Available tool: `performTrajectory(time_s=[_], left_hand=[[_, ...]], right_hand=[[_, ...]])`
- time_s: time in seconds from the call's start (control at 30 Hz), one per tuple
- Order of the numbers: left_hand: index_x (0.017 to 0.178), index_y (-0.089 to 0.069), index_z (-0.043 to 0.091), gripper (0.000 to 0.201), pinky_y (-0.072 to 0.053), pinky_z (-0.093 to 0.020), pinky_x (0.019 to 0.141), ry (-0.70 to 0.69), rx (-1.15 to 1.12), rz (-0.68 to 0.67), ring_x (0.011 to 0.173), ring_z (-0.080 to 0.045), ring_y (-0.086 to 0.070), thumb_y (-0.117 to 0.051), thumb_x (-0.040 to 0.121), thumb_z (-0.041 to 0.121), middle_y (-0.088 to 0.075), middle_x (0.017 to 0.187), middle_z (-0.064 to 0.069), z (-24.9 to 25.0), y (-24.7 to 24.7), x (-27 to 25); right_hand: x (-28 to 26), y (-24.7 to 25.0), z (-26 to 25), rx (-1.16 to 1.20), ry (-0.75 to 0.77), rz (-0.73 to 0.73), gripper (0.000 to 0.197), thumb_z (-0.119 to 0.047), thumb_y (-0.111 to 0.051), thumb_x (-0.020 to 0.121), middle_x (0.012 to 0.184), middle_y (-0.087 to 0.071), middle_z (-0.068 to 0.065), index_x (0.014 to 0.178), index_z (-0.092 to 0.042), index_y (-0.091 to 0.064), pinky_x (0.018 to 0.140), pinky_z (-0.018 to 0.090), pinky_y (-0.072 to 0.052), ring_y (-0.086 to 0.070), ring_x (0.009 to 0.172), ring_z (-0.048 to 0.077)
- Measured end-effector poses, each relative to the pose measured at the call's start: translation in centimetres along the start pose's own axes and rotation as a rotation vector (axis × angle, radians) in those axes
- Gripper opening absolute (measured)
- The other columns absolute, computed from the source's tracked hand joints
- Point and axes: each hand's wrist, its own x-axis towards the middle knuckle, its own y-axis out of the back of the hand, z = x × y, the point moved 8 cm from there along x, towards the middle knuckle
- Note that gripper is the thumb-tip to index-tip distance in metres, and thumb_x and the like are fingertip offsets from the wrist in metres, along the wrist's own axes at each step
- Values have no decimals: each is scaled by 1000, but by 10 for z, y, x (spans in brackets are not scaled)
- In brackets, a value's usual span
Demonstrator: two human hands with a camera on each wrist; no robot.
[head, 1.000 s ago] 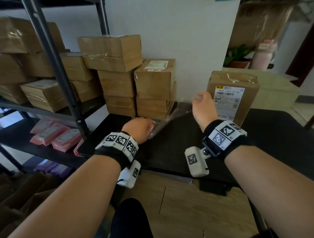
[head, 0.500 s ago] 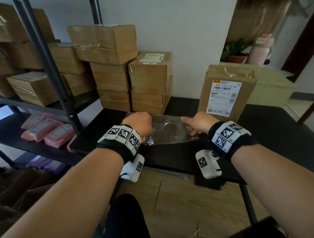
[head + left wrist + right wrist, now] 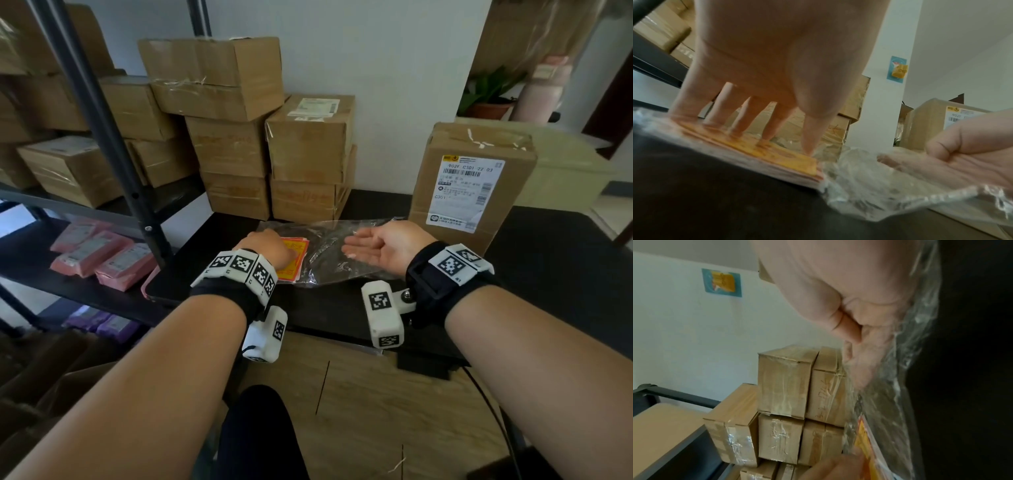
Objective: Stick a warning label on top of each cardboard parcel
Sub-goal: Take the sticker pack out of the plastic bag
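A stack of yellow-orange warning labels [image 3: 295, 255] [image 3: 777, 155] [image 3: 865, 439] lies in a clear plastic bag [image 3: 335, 263] [image 3: 869, 186] on the black table [image 3: 548, 274]. My left hand [image 3: 270, 245] [image 3: 789, 142] presses the stack with straight fingertips through the film. To its right, my right hand [image 3: 370, 245] [image 3: 941, 162] [image 3: 859, 353] lies palm up on the bag with its fingers extended; film veils them in the left wrist view. A tall cardboard parcel [image 3: 472, 178] with a white shipping label stands at the right. Several stacked parcels [image 3: 274, 154] [image 3: 785, 386] stand against the wall.
A black metal rack [image 3: 102, 120] at the left holds more cardboard boxes [image 3: 68, 168], with pink packets [image 3: 99, 253] and purple packets [image 3: 106, 325] on lower shelves. A potted plant [image 3: 489, 92] sits at the back right. Wooden floor lies below the table's near edge.
The bag, held up between both hands a second ago, now lies flat on the table. My left hand presses the labels. My right hand has let go and turned palm up.
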Motion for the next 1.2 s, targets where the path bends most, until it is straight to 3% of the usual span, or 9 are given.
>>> performTrajectory(time_s=[0.1,0.27,0.33,0.5,0.63,0.73,0.9,1.07,1.2], left_hand=[[133,-49,9,47,-49,-37,89,-11,36,-25,112,-30,-58,-51,94,35,-55,130,-14,0,2,2],[116,-59,7,36,-44,-31,75,-75,100,-50,90,-23,-58,-50,96,35,-60,100,-9,0,3,3],[112,-60,3,32,-45,-32,75,-93,112,-43,89,-25,-58,-48,97,29,-60,98,-11,-1,3,3],[108,-61,1,24,-47,-32,74,-127,131,13,86,-26,-58,-44,95,12,-59,94,-12,-2,8,3],[105,-64,6,21,-45,-30,67,-128,136,17,77,-22,-57,-47,93,12,-61,89,-8,-5,5,8],[107,-65,10,23,-45,-30,66,-144,133,12,78,-21,-59,-48,91,11,-63,93,-7,-6,4,10],[114,-65,14,31,-48,-31,70,-184,100,21,86,-23,-61,-46,90,10,-64,102,-7,-9,5,11],[123,-63,14,36,-50,-30,76,-209,50,38,98,-24,-63,-48,91,8,-64,117,-7,-14,8,9],[126,-61,12,37,-52,-32,84,-206,7,23,103,-25,-62,-49,91,8,-62,121,-8,-15,10,10]], right_hand=[[-2,-3,5,111,-55,18,41,12,-24,97,128,-58,29,133,9,-42,86,44,-53,-60,117,40],[2,-6,17,177,-195,54,29,0,-35,101,103,-70,20,125,7,-50,48,31,-59,-70,67,26],[2,-13,17,72,-168,5,32,4,-37,100,101,-70,17,124,0,-58,49,25,-58,-69,64,21],[11,-37,12,-125,-16,-153,55,24,-26,89,119,-60,16,124,-3,-61,72,30,-56,-65,90,23],[21,-42,6,-543,108,-18,48,11,-42,94,108,-69,9,131,-14,-59,59,26,-57,-69,80,18],[30,-43,3,-784,157,75,33,-5,-49,98,123,-65,18,129,-11,-59,54,25,-50,-59,60,18],[56,-61,-2,-1329,257,157,20,-32,-65,90,85,-69,5,99,-14,-67,59,30,-53,-65,67,18],[72,-63,0,-1358,292,243,16,-31,-68,88,75,-65,1,88,-16,-65,44,24,-40,-60,58,13],[74,-64,3,-1352,300,243,14,-31,-67,89,78,-65,1,87,-18,-63,43,24,-37,-56,56,13]])
